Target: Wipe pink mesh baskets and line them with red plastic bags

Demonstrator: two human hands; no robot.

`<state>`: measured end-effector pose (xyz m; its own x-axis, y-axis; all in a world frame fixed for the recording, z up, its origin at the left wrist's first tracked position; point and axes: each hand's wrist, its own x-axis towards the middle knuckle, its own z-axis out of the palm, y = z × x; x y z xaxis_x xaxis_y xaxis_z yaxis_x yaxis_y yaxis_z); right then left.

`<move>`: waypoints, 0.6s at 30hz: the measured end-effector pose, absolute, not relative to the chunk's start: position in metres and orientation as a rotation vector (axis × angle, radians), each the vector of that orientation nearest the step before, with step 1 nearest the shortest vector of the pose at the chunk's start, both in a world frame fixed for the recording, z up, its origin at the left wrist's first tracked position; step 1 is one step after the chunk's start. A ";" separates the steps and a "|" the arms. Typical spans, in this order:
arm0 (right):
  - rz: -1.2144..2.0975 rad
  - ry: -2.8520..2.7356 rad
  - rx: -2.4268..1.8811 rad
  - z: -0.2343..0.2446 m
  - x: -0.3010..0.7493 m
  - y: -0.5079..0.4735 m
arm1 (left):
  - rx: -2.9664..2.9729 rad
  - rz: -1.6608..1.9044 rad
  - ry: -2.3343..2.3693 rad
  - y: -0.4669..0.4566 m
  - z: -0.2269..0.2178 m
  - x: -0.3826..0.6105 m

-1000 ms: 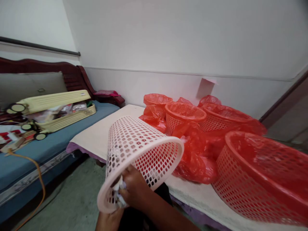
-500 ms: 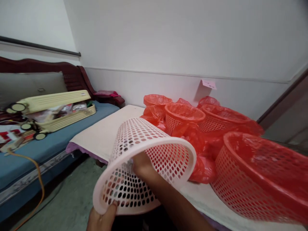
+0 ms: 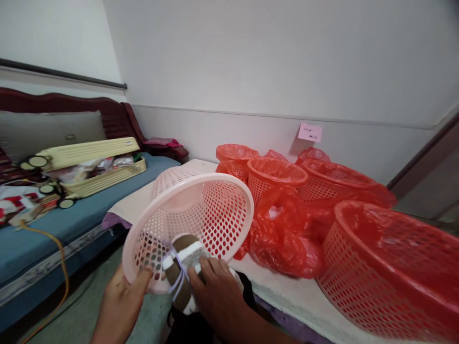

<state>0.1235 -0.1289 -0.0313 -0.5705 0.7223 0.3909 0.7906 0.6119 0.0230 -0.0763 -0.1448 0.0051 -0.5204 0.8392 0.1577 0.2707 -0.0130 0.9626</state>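
I hold a pale pink perforated plastic basket (image 3: 201,210) tilted on its side, its mouth turned toward me. My left hand (image 3: 124,301) grips the basket's lower rim from underneath. My right hand (image 3: 215,291) holds a bundle of brown, white and grey socks (image 3: 184,265) tied with pale string, lying across the basket's lower rim at its mouth. The basket hangs just in front of the low table's near edge.
Several red baskets lined with red plastic bags (image 3: 390,267) crowd a low cloth-covered table (image 3: 287,291) to the right. A blue-cushioned wooden sofa (image 3: 46,229) at left bears a cream suitcase-like case (image 3: 89,165). An orange cable (image 3: 59,267) hangs there. A pink note (image 3: 310,132) sticks to the wall.
The basket has been turned so its mouth faces me. My right hand came out from inside it, now holding the sock bundle at the rim. My left hand shifted along the rim.
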 end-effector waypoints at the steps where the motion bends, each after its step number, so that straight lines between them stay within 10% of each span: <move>1: -0.291 -2.462 -1.217 -0.037 0.122 -0.127 | 1.129 1.532 1.746 -0.144 0.010 -0.074; 18: -0.174 -2.335 -1.137 -0.056 0.103 -0.124 | 1.249 1.429 1.630 -0.120 -0.025 -0.055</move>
<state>0.1031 -0.1241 -0.0555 -0.5038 0.6940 0.5143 0.7627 0.6369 -0.1124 -0.0554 -0.1195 -0.0251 -0.3529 0.9272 0.1252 0.2455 -0.0374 0.9687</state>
